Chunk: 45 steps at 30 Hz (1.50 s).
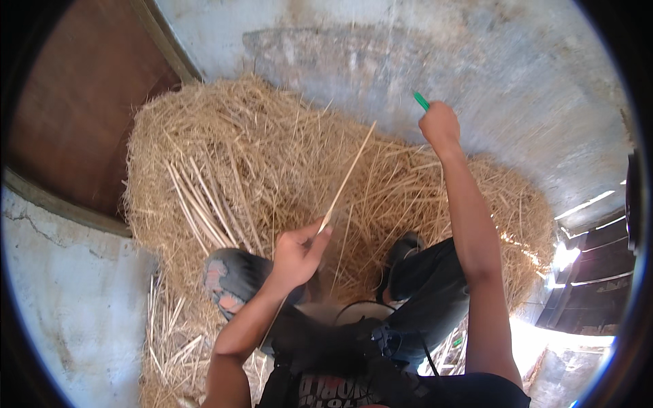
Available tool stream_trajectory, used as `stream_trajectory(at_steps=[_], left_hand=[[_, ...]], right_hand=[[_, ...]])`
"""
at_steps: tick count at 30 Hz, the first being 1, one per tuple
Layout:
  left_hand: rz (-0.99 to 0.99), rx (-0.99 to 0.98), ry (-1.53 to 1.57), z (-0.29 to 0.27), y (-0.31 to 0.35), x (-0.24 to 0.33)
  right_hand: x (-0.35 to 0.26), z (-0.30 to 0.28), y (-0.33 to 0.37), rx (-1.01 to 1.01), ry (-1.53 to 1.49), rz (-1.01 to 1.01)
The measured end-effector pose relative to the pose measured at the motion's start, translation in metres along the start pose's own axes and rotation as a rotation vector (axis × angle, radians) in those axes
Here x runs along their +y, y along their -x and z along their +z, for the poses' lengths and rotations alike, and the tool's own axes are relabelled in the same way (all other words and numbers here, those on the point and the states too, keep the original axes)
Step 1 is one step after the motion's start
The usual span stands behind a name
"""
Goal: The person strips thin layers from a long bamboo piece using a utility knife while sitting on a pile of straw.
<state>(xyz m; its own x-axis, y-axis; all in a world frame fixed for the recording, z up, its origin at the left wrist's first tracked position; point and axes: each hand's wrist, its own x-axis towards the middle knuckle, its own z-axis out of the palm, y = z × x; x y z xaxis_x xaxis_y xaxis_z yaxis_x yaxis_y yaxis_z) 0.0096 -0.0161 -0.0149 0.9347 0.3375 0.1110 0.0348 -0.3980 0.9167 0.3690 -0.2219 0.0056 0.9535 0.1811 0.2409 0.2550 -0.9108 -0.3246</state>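
Note:
My left hand (298, 257) is closed around the lower end of a thin, pale stick (352, 170). The stick slants up and to the right, its far tip free in the air over a heap of straw (286, 129). Raised far out to the right, my right hand (441, 126) makes a fist around a narrow green object (422, 101). Only a short green end shows past the fingers, so its kind is hidden. Right hand and stick are well apart. Several similar pale sticks (198, 204) lie side by side on the straw, left of my left hand.
A grey-blue wall (462, 61) rises behind the straw. At upper left is a brown panel (81, 102) in a frame. My bent knees (241, 275) flank the middle. More cut sticks (180, 350) lie at lower left, and bright light enters through gaps at right.

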Motion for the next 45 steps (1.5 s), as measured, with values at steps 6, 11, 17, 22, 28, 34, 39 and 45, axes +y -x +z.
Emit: stream_trajectory(at_steps=[6,11,17,22,28,34,39,45], left_hand=[[-0.123,-0.049,0.3,-0.018,-0.011,-0.011],[-0.147,-0.142,0.4,-0.009,-0.017,-0.005],[-0.204,-0.253,0.574,-0.013,-0.019,0.004],[-0.07,-0.228,0.456,-0.009,-0.023,-0.003],[-0.009,-0.481,0.422,-0.001,0.054,0.018],[0.129,-0.469,0.046,-0.013,0.133,0.014],[0.021,-0.339,0.13,-0.015,0.161,0.007],[-0.04,-0.285,0.068,0.006,0.157,0.002]], right_hand=[[-0.043,-0.051,0.047,0.057,-0.482,-0.164],[-0.087,-0.049,0.122,-0.069,-0.388,-0.767],[-0.102,-0.055,0.194,-0.149,-0.213,-0.717],[-0.053,-0.035,0.267,0.021,-0.615,-0.636],[0.002,-0.043,0.409,-0.214,-1.137,0.111],[-0.025,-0.076,0.45,-0.353,-1.251,0.111],[-0.032,-0.068,0.434,-0.483,-0.744,-0.071],[-0.048,-0.029,0.417,-0.343,-0.357,-0.223]])
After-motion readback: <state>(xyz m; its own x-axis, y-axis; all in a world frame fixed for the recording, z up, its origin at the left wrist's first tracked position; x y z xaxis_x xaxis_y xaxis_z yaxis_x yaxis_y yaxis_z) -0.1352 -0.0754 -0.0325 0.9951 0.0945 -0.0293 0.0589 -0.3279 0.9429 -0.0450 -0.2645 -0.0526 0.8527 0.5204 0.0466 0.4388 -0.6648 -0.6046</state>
